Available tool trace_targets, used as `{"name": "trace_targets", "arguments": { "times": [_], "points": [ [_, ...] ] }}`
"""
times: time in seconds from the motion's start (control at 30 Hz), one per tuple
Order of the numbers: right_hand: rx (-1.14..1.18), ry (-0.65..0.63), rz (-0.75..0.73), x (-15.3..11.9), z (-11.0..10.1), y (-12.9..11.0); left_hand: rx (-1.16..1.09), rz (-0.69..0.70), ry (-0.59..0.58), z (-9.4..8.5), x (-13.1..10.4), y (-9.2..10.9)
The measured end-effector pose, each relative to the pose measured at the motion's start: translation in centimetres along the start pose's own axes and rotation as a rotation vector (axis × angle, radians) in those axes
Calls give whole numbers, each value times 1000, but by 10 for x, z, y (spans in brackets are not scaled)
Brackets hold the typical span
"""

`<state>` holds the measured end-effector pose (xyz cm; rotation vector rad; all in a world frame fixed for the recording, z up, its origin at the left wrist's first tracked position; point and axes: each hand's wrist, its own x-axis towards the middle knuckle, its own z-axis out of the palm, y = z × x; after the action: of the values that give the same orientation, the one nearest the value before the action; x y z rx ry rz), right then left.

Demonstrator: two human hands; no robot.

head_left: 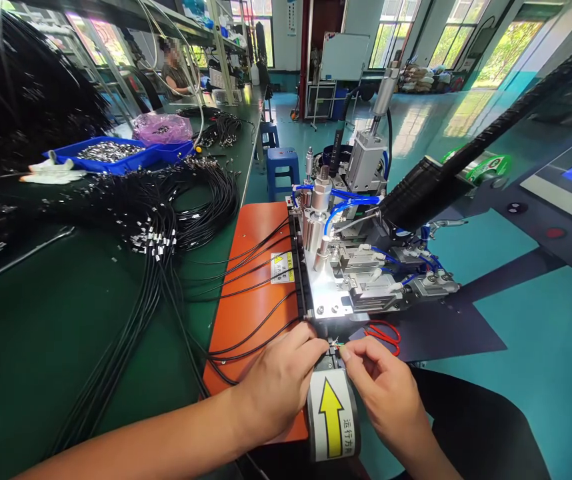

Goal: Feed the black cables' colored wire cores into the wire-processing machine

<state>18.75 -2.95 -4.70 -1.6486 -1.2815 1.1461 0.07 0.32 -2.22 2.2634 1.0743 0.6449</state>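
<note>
A worker's left hand [286, 367], what it grips hidden, and right hand [386, 390], pinching fine coloured wires [337, 345], nearly meet, the wires between them, just before a metal machine [361, 257]. Beyond, farther left, a blue tray [133, 162] holds small silvery parts [109, 151] near a pink plastic bag [162, 129].

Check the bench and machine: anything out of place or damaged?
No damage is evident. Red-handled scissors lie loose beside the machine, near the right hand, so they may be stray. A few bits lie apart from the cables on the tabletop.
</note>
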Motion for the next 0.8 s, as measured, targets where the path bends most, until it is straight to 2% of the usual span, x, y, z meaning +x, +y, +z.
{"name": "trace_targets", "arguments": {
  "times": [0.27,0.6,0.8],
  "points": [
    [-170,26,-145,2,-4,-2,3,10,14,2,0,-1],
    [-267,24,-205,5,-9,-6,4,17,15,1,1,0],
    [-291,40,-387,13,-14,-8,21,32,34,3,0,-2]
  ]
}}
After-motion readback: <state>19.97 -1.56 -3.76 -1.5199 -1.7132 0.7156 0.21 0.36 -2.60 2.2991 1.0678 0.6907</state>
